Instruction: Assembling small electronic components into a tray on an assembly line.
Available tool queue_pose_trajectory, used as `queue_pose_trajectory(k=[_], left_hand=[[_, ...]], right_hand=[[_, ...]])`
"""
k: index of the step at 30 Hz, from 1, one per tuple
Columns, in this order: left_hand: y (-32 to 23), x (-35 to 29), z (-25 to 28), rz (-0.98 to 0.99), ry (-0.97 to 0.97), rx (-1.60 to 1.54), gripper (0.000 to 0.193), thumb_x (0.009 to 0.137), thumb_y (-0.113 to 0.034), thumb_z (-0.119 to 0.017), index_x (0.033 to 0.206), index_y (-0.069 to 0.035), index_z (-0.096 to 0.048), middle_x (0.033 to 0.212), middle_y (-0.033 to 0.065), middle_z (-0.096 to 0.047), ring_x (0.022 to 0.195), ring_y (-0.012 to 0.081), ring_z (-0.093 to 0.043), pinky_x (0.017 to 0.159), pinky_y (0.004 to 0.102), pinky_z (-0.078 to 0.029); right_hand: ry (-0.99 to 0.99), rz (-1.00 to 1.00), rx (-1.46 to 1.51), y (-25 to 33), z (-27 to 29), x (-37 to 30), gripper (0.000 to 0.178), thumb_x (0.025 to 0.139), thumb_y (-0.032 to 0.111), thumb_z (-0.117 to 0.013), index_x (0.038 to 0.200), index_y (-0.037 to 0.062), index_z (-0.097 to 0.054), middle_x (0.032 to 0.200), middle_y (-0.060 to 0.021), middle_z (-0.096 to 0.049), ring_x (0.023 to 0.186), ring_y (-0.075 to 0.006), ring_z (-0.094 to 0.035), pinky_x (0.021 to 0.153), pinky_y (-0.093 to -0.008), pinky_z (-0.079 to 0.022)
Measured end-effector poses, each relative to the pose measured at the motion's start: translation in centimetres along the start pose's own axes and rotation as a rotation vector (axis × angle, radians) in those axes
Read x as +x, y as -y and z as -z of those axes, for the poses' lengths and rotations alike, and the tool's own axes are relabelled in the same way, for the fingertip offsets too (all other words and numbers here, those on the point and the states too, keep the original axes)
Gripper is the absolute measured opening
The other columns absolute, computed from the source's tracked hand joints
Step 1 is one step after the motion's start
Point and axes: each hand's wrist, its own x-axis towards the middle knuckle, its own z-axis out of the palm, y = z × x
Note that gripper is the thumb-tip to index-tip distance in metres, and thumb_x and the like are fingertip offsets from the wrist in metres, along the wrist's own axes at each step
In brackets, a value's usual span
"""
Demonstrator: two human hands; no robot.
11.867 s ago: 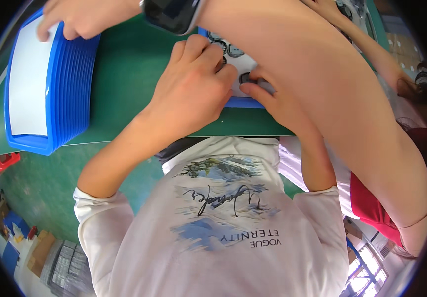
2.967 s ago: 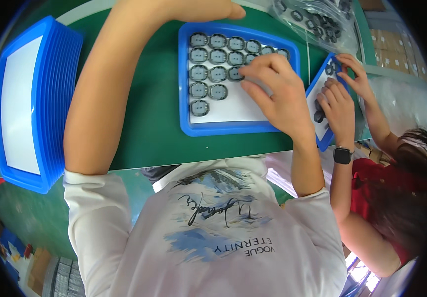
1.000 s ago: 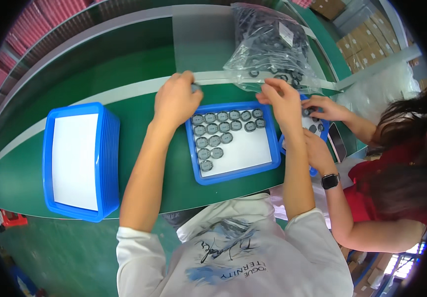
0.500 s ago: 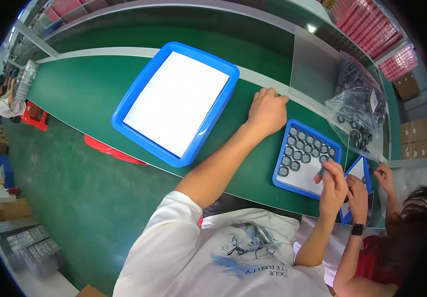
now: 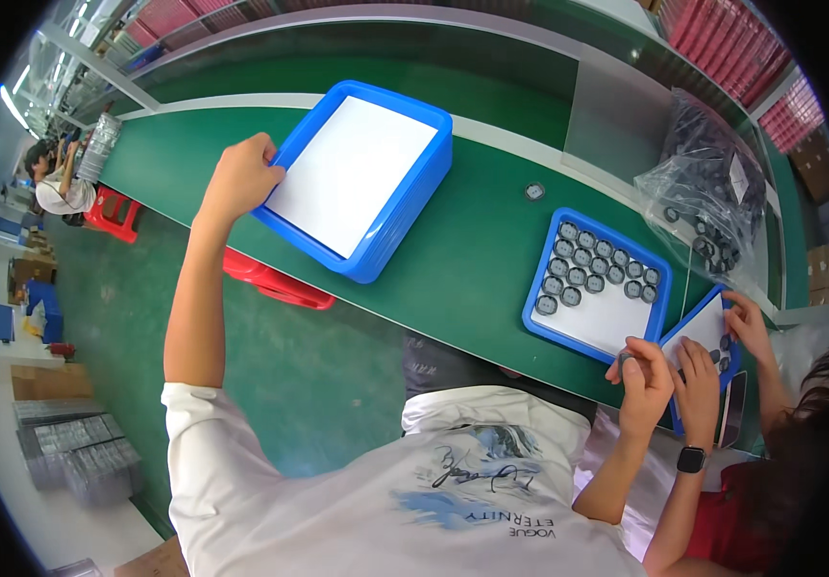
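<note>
- Stack of blue trays [image 5: 408, 207]: stands on the green worktop [image 5: 482, 288], left of the middle and set at an angle; a white lining covers the bottom of the top tray.
- Clear plastic bag [image 5: 712, 183]: at the far right of the worktop, with many dark parts inside it.
- Parts tray [image 5: 600, 317]: blue with a white lining, well to the right of the stack; round grey-black parts [image 5: 582, 257] lie in rows over its far and left areas, while the near right area shows bare white.
- Second tray [image 5: 698, 325]: just right of the parts tray, tilted, with a few dark parts at its right side; a co-worker's hands [image 5: 696, 387] are at it.
- Left hand [image 5: 244, 175]: fingers curled, touching the left rim of the top tray in the stack; I cannot tell how firmly they grip.
- Right hand [image 5: 647, 387]: at the near right corner of the parts tray, pinching a dark part [image 5: 625, 362] between thumb and fingers.
- Dark phone [image 5: 734, 409]: beside the second tray.
- Black watch [image 5: 691, 460]: on the co-worker's wrist.
- Loose round part [image 5: 534, 191]: on the worktop, just beyond the parts tray's far left corner.
</note>
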Motion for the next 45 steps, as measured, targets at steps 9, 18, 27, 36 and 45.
queue_pose_trajectory(k=[9,18,27,36,45], left_hand=[[0.3,1.2,5.1,-0.161,0.056,-0.164,0.017,0.076,-0.011,-0.068,0.087,0.000,-0.059,0.074,0.0081,-0.059,0.070,0.0184,-0.057,0.064,0.0341,-0.046],[-9.8,-0.1,4.9,-0.317,0.100,-0.991,0.010,0.087,-0.010,-0.067,0.092,-0.006,-0.059,0.077,-0.0014,-0.057,0.071,0.0075,-0.054,0.061,0.0256,-0.043],[-24.3,-5.0,-10.5,-0.248,0.451,-1.569,0.018,0.088,-0.007,-0.064,0.105,-0.004,-0.058,0.087,0.0110,-0.068,0.076,0.0163,-0.065,0.064,0.0304,-0.051],[-30.4,-4.7,-9.4,-0.408,0.668,-1.321,0.039,0.092,-0.019,-0.063,0.125,0.002,-0.065,0.095,0.0127,-0.071,0.083,0.0154,-0.067,0.074,0.0268,-0.051],[-31.9,-1.9,-6.2,-0.868,0.187,-1.034,0.036,0.090,-0.022,-0.069,0.119,-0.001,-0.070,0.098,0.0066,-0.071,0.087,0.0144,-0.064,0.077,0.0285,-0.051]], right_hand=[[0.003,-0.064,-0.009,-0.8,0.6,-1.2,0.021,0.093,0.002,-0.061,0.112,-0.0065,-0.064,0.097,-0.0092,-0.061,0.072,-0.0146,-0.064,0.061,-0.0236,-0.050],[0.145,-0.110,0.107,-0.1,-1.2,-1.3,0.022,0.095,0.006,-0.059,0.112,-0.0068,-0.064,0.091,-0.0120,-0.064,0.069,-0.0177,-0.063,0.060,-0.0273,-0.050],[0.128,-0.339,1.079,-1.4,-3.1,-1.9,0.049,0.109,0.046,-0.037,0.106,0.0030,-0.060,0.065,-0.0074,-0.054,0.050,-0.0147,-0.044,0.048,-0.0289,-0.036],[-0.056,-0.402,0.691,1.2,-2.1,-1.9,0.028,0.104,0.026,-0.056,0.107,-0.0017,-0.060,0.080,-0.0096,-0.062,0.058,-0.0128,-0.054,0.050,-0.0258,-0.043],[-0.102,-0.488,0.569,1.6,-1.5,-0.5,0.021,0.097,0.016,-0.055,0.095,-0.0042,-0.060,0.073,-0.0118,-0.061,0.052,-0.0174,-0.053,0.047,-0.0305,-0.041]])
